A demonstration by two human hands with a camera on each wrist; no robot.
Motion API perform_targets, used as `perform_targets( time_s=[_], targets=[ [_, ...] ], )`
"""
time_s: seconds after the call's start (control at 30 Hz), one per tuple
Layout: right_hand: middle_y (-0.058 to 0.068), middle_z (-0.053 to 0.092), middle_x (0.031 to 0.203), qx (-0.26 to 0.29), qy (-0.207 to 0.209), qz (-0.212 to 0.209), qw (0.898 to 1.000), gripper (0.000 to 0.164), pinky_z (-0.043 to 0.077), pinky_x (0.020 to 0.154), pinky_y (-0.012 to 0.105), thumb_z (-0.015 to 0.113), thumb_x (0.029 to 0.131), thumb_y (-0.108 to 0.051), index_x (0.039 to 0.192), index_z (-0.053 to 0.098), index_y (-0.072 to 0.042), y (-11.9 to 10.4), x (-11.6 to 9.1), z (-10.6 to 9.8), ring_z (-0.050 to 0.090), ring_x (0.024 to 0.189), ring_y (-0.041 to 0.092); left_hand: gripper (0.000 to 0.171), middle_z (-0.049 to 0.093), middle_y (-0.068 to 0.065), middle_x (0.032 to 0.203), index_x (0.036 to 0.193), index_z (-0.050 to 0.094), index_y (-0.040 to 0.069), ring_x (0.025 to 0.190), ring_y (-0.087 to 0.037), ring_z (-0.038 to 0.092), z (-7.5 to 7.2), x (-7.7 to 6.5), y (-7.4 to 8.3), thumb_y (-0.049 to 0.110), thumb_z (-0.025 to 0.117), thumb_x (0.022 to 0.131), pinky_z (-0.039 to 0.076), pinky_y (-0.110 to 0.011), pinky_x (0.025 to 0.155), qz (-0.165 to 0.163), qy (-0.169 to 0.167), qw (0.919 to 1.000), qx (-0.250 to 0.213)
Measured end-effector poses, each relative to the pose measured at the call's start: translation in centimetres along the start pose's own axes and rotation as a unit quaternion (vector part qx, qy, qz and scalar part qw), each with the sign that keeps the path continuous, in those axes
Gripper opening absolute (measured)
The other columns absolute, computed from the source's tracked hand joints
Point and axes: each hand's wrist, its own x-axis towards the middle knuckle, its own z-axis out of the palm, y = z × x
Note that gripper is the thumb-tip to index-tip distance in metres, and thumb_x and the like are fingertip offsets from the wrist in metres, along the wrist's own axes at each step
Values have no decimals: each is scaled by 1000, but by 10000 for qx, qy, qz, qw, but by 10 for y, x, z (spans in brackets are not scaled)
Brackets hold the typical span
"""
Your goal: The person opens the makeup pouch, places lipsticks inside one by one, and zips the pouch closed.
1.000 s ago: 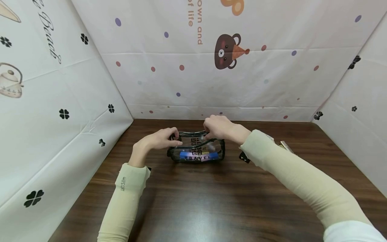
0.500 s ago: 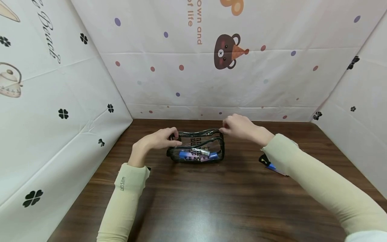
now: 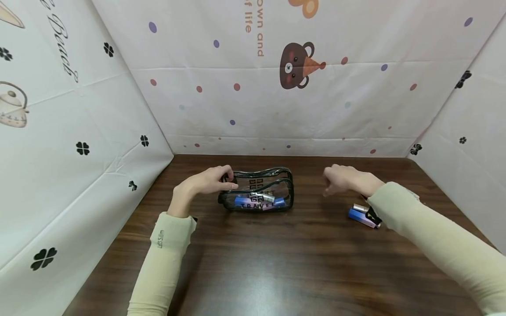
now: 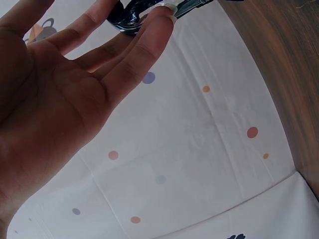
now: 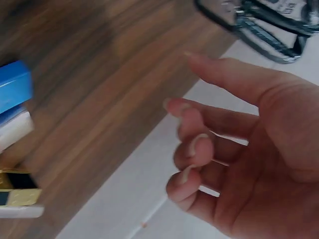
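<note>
A clear travel pouch with black trim stands toward the back of the table, its top open. Inside lie a blue-and-purple box and a silver tube. My left hand pinches the pouch's left end between thumb and fingers; the left wrist view shows the fingertips on the black trim. Apart from the pouch, to its right, my right hand is in the air with nothing in it. In the right wrist view its fingers are loosely bent and the palm shows.
Under my right wrist lie another blue-and-purple box and a silver cylinder. The right wrist view shows a blue box end, a white one and a gold-edged piece. Patterned white sheets enclose the wooden table.
My right hand has left the pouch opening, passed its right corner and moved right through the air. The silver tube now shows in the pouch. The left hand has stayed in place.
</note>
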Motion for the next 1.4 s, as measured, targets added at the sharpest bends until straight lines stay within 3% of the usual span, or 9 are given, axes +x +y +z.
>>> perform_targets(
  time_s=[0.1,0.23,0.4,0.53,0.67,0.77,1.07,1.27,1.4],
  targets=[
    [10,59,90,91,-629,268,9976,31,42,57,33,80,77,-25,92,60,-6,9,-6,7,54,69,19,36,56,-9,102,114,53,6,84,-20,50,0,0,1,37,58,96,41,-35,76,-20,-18,10000,13],
    [23,50,114,501,-1430,687,9861,47,37,51,27,77,76,-7,115,53,2,17,-15,11,44,56,13,38,56,-9,102,115,53,5,84,-20,50,-1,0,1,37,58,96,41,-35,76,5,-30,10000,20],
    [33,39,133,554,-1833,1114,9751,75,38,44,20,77,72,3,138,41,5,19,-24,16,46,47,10,34,55,-9,100,113,52,9,81,-19,49,-1,1,0,38,58,96,41,-34,73,-6,-34,10000,-6],
    [23,52,111,-334,-1919,1073,9750,51,40,46,19,82,70,-1,113,55,1,19,-24,24,50,49,10,32,55,-8,98,112,52,10,80,-19,49,-2,0,0,38,58,96,40,-34,73,-25,-24,10000,-31],
    [14,54,93,-884,-1925,891,9732,37,47,56,28,85,70,-8,87,52,-8,20,-21,31,55,53,11,34,56,-8,100,113,52,8,83,-19,50,-1,0,0,37,58,96,41,-34,75,-2,-31,10000,-34],
    [13,56,88,-960,-1883,877,9735,36,48,61,33,85,70,-9,84,53,-8,22,-19,34,58,54,12,36,57,-8,103,115,52,6,86,-20,51,0,0,0,36,58,96,42,-35,77,10,-38,10000,-30],
    [10,55,85,-534,-1536,820,9833,23,33,46,22,62,74,10,89,55,-6,28,-14,39,44,51,11,38,56,-8,102,116,52,5,84,-19,50,0,0,0,38,58,97,41,-35,76,23,-33,10000,-59],
    [8,55,85,-451,-1475,782,9849,22,36,49,25,66,76,6,91,55,-7,30,-15,40,50,60,16,37,57,-8,103,116,53,5,87,-20,51,0,-1,0,36,58,96,42,-35,78,20,-14,10000,-84],
    [7,57,81,-477,-1355,680,9873,27,44,50,28,71,69,9,86,57,-7,31,-15,40,54,67,19,37,57,-8,104,116,53,5,87,-20,51,0,-1,0,35,58,97,42,-35,78,25,-3,10000,-88]
  ],
)
